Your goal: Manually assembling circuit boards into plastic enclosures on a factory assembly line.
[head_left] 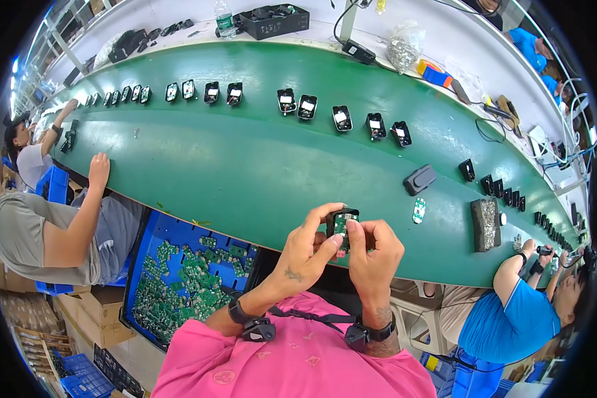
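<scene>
In front of my chest, my left hand [298, 255] is closed around a small black housing [350, 211] with its open side toward me. A green circuit board [340, 225] sits in or against that open side; my fingers hide how deep. My right hand [377, 257] is closed at its right side, thumb pressed on the board. Something small and pink [341, 253] shows at the board's lower end. To the right on the green bench lie a loose circuit board [419, 210] and a closed black case [419, 179].
A curved row of black housings [306, 107] runs along the green bench [245, 159]. Left of me, a blue bin [142, 268] holds many green boards. A dark block [485, 225] stands at right. Co-workers sit on both sides, one in grey [43, 239], one in blue [511, 325].
</scene>
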Motion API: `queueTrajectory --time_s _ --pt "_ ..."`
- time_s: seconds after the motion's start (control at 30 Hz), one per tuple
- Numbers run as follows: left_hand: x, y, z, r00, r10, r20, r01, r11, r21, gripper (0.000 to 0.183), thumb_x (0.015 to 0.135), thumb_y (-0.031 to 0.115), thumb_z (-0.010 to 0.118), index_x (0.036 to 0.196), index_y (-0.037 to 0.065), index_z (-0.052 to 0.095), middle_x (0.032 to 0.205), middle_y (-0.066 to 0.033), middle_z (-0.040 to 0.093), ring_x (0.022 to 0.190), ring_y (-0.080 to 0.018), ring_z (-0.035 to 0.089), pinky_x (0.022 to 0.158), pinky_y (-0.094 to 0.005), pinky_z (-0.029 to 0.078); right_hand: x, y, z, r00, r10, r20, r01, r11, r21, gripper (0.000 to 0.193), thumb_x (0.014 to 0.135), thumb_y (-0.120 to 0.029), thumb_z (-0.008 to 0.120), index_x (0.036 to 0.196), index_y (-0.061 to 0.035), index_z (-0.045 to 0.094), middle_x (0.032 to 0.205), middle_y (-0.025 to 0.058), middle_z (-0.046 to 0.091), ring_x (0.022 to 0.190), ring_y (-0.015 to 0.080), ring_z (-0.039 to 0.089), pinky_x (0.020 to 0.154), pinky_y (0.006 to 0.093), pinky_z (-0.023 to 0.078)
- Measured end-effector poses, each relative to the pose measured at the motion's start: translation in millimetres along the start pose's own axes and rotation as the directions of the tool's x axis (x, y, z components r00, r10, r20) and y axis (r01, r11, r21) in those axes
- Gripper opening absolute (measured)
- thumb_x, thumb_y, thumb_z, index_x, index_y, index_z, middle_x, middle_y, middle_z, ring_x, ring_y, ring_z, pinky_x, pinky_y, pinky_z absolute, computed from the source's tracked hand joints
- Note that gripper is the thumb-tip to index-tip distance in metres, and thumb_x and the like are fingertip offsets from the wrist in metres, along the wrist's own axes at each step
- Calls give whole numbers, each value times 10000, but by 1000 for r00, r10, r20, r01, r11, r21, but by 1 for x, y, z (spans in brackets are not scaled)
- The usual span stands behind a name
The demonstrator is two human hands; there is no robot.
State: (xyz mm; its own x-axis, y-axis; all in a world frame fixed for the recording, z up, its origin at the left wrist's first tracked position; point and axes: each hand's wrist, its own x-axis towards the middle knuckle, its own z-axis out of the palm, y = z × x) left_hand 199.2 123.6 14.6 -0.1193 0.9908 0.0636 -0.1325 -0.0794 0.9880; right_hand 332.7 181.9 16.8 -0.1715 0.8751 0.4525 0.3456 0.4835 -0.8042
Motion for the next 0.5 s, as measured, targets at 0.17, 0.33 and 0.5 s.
queueTrajectory --time_s 0.17,0.33,0.5 --pt "0 7 0 1000 -25 -3 25 999 37 467 1012 127 523 1453 30 402 1226 -77 595 779 -29 539 616 -193 462 -1 4 -1 987 160 5 -160 987 31 203 914 -161 741 875 12 641 707 112 638 579 193 615 532 317 475" --pt "3 6 0 998 -55 2 55 994 97 472 1009 129 526 1457 46 403 1196 -72 606 720 -28 519 568 -196 434 -1 10 3 998 -61 24 61 998 -12 191 971 -162 663 1005 24 692 775 118 691 638 169 633 602 294 496" --pt "5 4 -4 992 -111 61 106 991 80 473 1004 119 521 1458 53 404 1167 -72 606 744 -56 551 585 -209 467 1 8 -3 996 -88 29 88 996 -13 192 976 -171 658 1011 14 694 769 120 686 630 178 624 597 305 489"
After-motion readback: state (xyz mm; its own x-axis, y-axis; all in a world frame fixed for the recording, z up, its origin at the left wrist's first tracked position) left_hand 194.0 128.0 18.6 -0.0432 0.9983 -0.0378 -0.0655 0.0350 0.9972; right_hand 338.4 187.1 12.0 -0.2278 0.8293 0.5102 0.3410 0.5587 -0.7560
